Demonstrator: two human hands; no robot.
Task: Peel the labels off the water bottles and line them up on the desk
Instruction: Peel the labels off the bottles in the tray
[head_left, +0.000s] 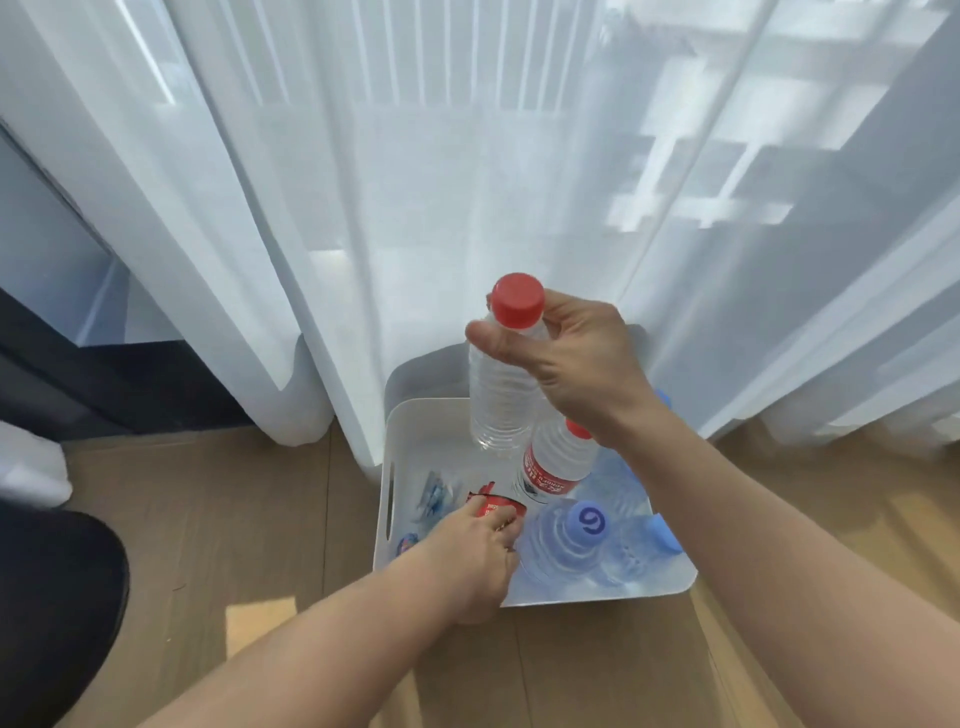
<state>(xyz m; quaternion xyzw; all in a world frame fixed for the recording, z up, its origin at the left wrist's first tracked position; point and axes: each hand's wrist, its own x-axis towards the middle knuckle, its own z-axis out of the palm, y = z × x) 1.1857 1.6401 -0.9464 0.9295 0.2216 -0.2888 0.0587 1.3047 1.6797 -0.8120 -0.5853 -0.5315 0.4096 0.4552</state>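
Observation:
My right hand (566, 358) grips a clear, label-free bottle with a red cap (501, 395) by its neck, upright above a white bin (387, 499) on the floor. Inside the bin, my left hand (475, 551) is closed on a peeled red label (496, 506). A red-capped bottle that still wears its red label (553, 467) stands in the bin, partly behind my right wrist. Bottles with blue caps (584, 525) fill the bin's right side. A crumpled blue label (434, 499) lies on the bin's floor at the left.
A sheer white curtain (467, 182) hangs right behind the bin and drapes over its far edge. Wooden flooring (234, 519) surrounds the bin. A dark rounded object (52, 597) sits at the lower left, and a dark frame runs along the left wall.

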